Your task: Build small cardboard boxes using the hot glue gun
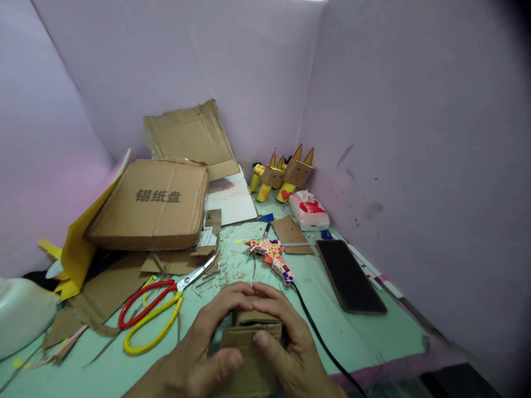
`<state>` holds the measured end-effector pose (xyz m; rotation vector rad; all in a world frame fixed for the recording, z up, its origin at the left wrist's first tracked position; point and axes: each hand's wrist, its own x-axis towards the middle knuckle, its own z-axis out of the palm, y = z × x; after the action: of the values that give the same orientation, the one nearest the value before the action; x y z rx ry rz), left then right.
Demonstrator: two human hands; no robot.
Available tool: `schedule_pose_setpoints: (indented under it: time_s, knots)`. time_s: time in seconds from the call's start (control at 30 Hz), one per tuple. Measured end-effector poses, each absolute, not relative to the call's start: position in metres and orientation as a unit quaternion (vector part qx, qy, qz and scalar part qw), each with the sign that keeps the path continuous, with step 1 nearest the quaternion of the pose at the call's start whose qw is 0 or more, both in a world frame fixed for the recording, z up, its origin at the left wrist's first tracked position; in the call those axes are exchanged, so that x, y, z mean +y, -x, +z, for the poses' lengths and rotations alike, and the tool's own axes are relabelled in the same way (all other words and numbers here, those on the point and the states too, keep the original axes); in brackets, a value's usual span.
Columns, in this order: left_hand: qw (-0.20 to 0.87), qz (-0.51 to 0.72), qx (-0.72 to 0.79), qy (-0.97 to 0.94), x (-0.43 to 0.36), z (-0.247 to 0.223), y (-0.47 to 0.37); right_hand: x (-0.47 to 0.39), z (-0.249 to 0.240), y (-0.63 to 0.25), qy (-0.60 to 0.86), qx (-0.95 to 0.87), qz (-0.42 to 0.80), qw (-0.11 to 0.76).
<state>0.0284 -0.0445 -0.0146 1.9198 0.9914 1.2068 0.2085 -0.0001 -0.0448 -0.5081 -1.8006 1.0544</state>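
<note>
Far L: white smooth rounded item (25,315), glossy, cut off at the frame edge. Next, a bent yellow sheet (83,254), leaning on a flat cardboard box (149,204) w/ dark printed characters, soft creases & rounded edges. Under & in front of it, torn cardboard scraps (112,284), rough-edged, thin strips incl. Scissors (178,286) near these: shiny metal blades a bit apart, fat loop handles, one red, one yellow. Behind the box, a ragged cardboard panel (188,138) tilts vs the pale wall, w/ a white board (232,199) lying just R of the box.

Bottom ctr: L hand (201,340) curled round the L side of a small folded cardboard form (251,354), matte brown, boxy, dark slit btwn its top flaps. R hand (296,340) clasps the R side, thumb pressed on the near flap; fingertips of both hands meet over the far end. Form sits at the table's near side, btwn the palms.

Beyond: patterned glue gun (269,254), black cord trailing R past the R hand. Back corner: boxy cardboard figures (286,177) w/ pointed horns & yellow tube legs. Then a flat brown card (290,232), soft plastic tissue pack (309,213), slab-like dark phone (352,276), all on a pale green tabletop (365,348).
</note>
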Motion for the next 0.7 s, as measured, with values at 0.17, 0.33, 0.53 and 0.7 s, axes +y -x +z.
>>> schedule_pose_setpoints:
  time_s: [0.17,0.33,0.53,0.7]
  knots:
    - [0.236,0.504,0.396,-0.73,-0.047,-0.022,-0.037,-0.003,-0.039,-0.208,0.17,-0.754,0.446,0.45]
    - [0.267,0.499,0.404,-0.719,-0.047,-0.023,-0.037,-0.006,-0.035,-0.204,0.189,-0.74,0.45,0.463]
    - [0.287,0.51,0.435,-0.685,-0.044,-0.021,-0.038,-0.003,-0.03,-0.202,0.216,-0.725,0.471,0.455]
    - [0.315,0.525,0.484,-0.625,-0.038,-0.013,-0.041,0.007,-0.023,-0.198,0.259,-0.705,0.502,0.429]
